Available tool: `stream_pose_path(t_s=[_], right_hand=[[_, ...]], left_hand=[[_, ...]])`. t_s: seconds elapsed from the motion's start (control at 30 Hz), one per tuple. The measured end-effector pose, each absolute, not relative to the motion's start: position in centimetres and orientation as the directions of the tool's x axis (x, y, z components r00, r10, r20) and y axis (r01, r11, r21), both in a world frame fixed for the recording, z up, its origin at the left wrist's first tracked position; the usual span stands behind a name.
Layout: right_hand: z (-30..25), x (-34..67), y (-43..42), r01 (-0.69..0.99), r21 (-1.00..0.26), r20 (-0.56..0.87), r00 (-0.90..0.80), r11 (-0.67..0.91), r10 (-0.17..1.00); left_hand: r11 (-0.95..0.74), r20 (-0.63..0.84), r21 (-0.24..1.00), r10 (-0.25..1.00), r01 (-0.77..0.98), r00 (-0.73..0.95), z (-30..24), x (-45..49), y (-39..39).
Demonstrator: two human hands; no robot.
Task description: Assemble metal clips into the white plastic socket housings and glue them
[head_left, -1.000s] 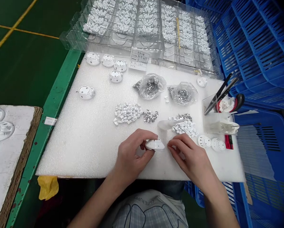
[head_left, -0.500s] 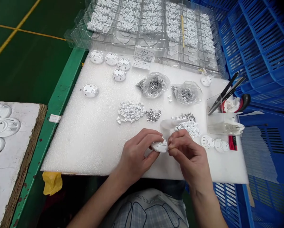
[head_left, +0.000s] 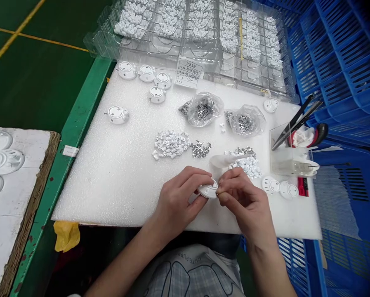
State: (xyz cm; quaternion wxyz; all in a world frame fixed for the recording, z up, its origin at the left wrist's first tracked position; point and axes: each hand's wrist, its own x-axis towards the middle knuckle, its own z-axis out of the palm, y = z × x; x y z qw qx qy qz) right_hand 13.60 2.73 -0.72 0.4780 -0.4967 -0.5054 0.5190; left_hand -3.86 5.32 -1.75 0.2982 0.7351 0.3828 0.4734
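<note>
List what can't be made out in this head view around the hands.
White plastic part's underside: hidden by the left hand.
Where the right hand's fingertips meet the part: hidden by those fingers.
Paper label's wording: too blurred to read.
Silver pieces in the plastic bag: blurred by the film.
Blue crate: cut off by the right edge.

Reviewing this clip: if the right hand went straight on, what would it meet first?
The white plastic housing in the left hand; the right hand's fingertips are at its edge, possibly touching.
</note>
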Motion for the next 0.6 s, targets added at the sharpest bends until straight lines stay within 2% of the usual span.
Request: stream_pose_path(t_s=[0.17, 0.37, 0.5, 0.6], right_hand=[[-0.26, 13.82, 2.83, 0.067, -0.998, -0.017, -0.069, -0.013, 0.997], [-0.7, 14.2, 3.34, -0.196, -0.964, -0.144, -0.19, -0.181, 0.971], [-0.51, 14.08, 3.54, -0.205, -0.952, -0.181, -0.222, -0.228, 0.958], [-0.51, 13.84, 3.23, -0.208, -0.955, -0.168, -0.197, -0.209, 0.966]], left_hand=[[-0.573, 0.505, 0.745, 0.819, 0.34, 0.274, -1.94, -4.01, 5.07], [-0.664, 0.572, 0.644, 0.748, 0.38, 0.336, -1.78, -4.05, 4.87], [-0.664, 0.575, 0.659, 0.747, 0.352, 0.334, -1.72, -4.09, 4.78], [-0.615, 0.531, 0.727, 0.786, 0.306, 0.317, -1.71, -4.09, 4.78]])
